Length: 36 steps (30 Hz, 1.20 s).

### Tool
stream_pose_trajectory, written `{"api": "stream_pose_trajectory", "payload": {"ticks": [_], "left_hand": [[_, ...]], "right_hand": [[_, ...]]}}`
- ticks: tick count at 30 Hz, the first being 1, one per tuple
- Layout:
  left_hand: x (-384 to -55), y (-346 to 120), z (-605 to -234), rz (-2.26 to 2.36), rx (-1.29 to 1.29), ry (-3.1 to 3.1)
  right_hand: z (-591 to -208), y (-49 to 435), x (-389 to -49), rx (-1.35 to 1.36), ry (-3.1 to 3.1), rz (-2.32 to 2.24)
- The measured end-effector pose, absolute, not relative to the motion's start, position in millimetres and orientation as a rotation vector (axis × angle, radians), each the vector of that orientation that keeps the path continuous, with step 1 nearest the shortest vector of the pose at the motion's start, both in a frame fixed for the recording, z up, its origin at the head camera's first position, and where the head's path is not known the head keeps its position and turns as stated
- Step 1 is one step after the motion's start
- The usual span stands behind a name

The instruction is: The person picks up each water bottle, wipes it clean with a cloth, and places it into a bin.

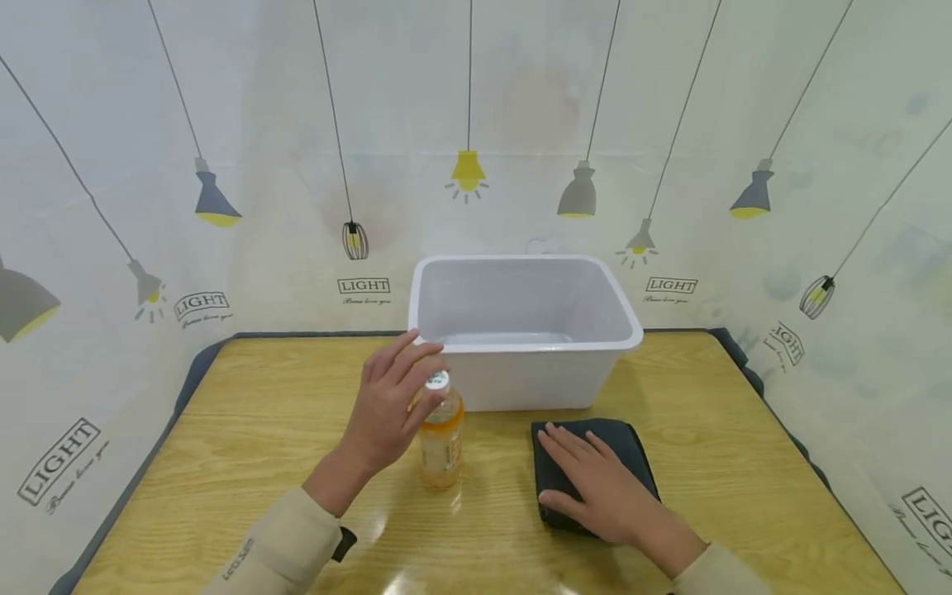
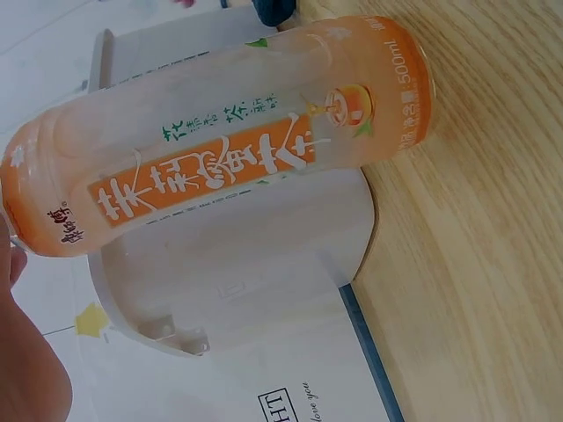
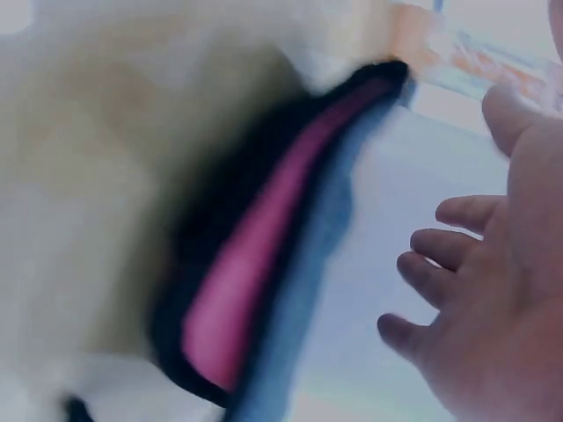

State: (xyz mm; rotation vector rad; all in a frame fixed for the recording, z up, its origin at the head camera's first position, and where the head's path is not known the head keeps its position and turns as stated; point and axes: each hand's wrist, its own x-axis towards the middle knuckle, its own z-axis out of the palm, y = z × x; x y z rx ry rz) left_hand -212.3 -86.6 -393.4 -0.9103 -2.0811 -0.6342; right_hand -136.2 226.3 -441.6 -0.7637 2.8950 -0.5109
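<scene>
An orange-labelled drink bottle (image 1: 442,450) with a white cap (image 1: 437,380) stands upright on the table. My left hand (image 1: 387,401) is at its top, fingers extended past the cap and thumb on the near side. Whether they touch the cap is hard to see. In the left wrist view the bottle (image 2: 220,132) shows its label, with part of the hand (image 2: 31,360) at its neck end. My right hand (image 1: 595,487) is over a flat dark pouch (image 1: 632,454), fingers spread. The right wrist view shows a pink strip along the pouch's side (image 3: 255,255), with the hand (image 3: 493,290) apart from it.
A white plastic bin (image 1: 521,380) stands open-topped behind the bottle and pouch, near the back edge of the wooden table (image 1: 283,405). A pale cloth printed with lamps (image 1: 513,83) surrounds the table at the back and sides.
</scene>
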Motion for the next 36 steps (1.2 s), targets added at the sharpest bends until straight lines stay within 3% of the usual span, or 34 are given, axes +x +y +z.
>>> {"api": "stream_pose_trajectory", "payload": {"ticks": [14, 24, 36], "left_hand": [[-210, -91, -366, -0.629, -0.922, -2.045], [-214, -90, -323, -0.669, -0.938, -2.014], [-235, -85, -254, -0.713, -0.881, -1.943]], "right_hand": [[-374, 245, -168, -0.939, 3.296, -0.459], [-341, 266, -205, -0.719, 3.318, -0.311], [-331, 290, -238, -0.438, 3.208, -0.240]]}}
